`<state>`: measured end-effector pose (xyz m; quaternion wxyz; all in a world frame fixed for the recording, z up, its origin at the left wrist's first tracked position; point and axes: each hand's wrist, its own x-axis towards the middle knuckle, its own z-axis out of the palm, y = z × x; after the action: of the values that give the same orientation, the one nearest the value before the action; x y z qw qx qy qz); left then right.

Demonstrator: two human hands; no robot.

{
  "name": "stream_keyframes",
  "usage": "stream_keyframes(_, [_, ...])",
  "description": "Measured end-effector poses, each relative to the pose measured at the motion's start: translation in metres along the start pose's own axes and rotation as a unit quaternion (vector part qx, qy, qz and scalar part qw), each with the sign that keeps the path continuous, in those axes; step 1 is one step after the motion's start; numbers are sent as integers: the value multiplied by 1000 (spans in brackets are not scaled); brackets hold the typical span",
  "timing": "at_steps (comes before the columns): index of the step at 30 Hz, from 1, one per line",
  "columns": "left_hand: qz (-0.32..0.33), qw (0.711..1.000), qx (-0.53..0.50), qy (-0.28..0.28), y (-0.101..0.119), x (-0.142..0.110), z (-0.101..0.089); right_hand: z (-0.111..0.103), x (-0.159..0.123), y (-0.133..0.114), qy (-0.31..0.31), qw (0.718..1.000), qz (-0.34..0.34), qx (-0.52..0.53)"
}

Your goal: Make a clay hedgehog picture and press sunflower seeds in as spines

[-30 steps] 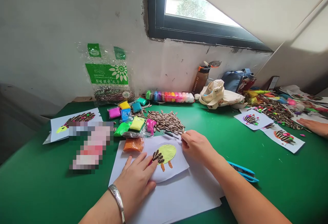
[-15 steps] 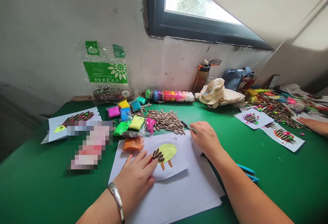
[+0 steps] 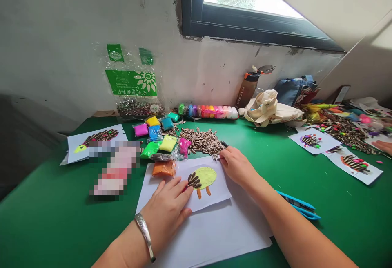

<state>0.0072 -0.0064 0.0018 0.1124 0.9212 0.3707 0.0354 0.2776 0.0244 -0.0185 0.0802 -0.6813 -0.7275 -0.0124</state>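
Green label (image 3: pixel 131 83) on clear plastic seed bag (image 3: pixel 141 108) reads 瓜子 among Chinese characters; brown water bottle (image 3: pixel 246 92) shows BE YOUNGER vertically.

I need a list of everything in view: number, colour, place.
Table: one, green, under everything
Seed bag: one, clear, green, at wall
Clay packets: about nine, mixed, left of centre
Sunflower seeds: one pile, brown, behind centre picture
Bottle: one, brown, by wall
Tote bag: one, cream, beside bottle
Scissors: one, blue, right of right arm
Seed pictures: four or more, white, across table
Co-worker's hand: one, far right edge
Left hand: on centre picture, silver bangle
Right hand: at picture's edge, near seeds
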Motion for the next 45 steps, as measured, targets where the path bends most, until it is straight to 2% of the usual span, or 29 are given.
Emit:
stream_keyframes(3, [25, 999, 9, 44, 0, 0, 2, 0, -6, 0, 11, 1000, -19, -19])
stream_keyframes(6, [64, 991, 12, 114, 1, 2, 2, -1, -8, -1, 8, 998, -47, -50])
stream_keyframes(10, [104, 978, 8, 179, 3, 5, 1, -2, -6, -3, -1, 998, -45, -46])
stream_keyframes(16, [105, 975, 24, 194, 0, 8, 4, 2, -4, -3, -7, 999, -27, -31])
stream_keyframes(22, [98, 979, 14, 178, -3, 10, 9, 6, -5, -5, 11, 998, -51, -43])
stream_keyframes(24, [95, 979, 15, 179, -3, 10, 10, 6, -6, -2, 25, 999, -39, -4])
stream_keyframes(26, [95, 978, 18, 185, -2, 10, 11, 5, -7, 1, 54, 995, -9, 79])
stream_keyframes(28, [96, 976, 22, 192, -2, 10, 11, 2, -8, 2, 89, 979, 18, 183])
stream_keyframes(30, [97, 975, 24, 197, -2, 10, 11, -2, -10, -1, 98, 952, 22, 290])
stream_keyframes(32, [98, 975, 28, 199, -1, 11, 11, -7, -12, -11, 68, 918, 8, 390])
stream_keyframes(34, [100, 975, 37, 197, -1, 13, 10, -10, -12, -26, 28, 897, -7, 442])
stream_keyframes(37, [102, 975, 51, 189, 0, 15, 10, -12, -9, -47, -4, 894, 9, 447])
stream_keyframes(42, [102, 977, 65, 173, -1, 15, 11, -11, 2, -66, -108, 855, 81, 501])
stream_keyframes(45, [102, 978, 68, 167, -2, 15, 12, -9, 5, -70, -125, 862, 88, 483])
